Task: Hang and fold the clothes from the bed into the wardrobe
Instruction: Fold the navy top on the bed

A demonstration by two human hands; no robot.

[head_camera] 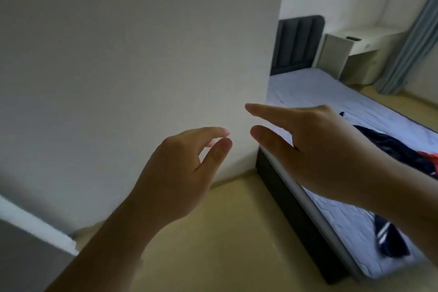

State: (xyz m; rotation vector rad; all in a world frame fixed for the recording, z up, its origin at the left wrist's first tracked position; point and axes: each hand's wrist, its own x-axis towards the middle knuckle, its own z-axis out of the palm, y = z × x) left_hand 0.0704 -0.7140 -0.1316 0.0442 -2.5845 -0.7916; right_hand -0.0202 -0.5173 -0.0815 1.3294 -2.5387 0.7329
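Both my hands are raised in front of a plain white panel (pixel 142 54). My left hand (pixel 180 173) holds nothing, its thumb and forefinger nearly touching. My right hand (pixel 315 144) is flat with fingers stretched out to the left, empty, hovering over the near corner of the bed (pixel 320 92). On the pale blue mattress lie dark navy clothes (pixel 388 147) with an orange-red piece (pixel 429 159) at the right edge. A second navy garment with white stripes (pixel 388 237) lies near the bed's foot, partly hidden by my right forearm.
The bed has a dark frame (pixel 296 216) and a dark padded headboard (pixel 296 42). Beyond it stand a pale nightstand (pixel 334 54), a desk (pixel 369 40) and a grey-blue curtain (pixel 407 42). Yellowish floor (pixel 225 232) lies between me and the bed. A white edge (pixel 35 225) shows at lower left.
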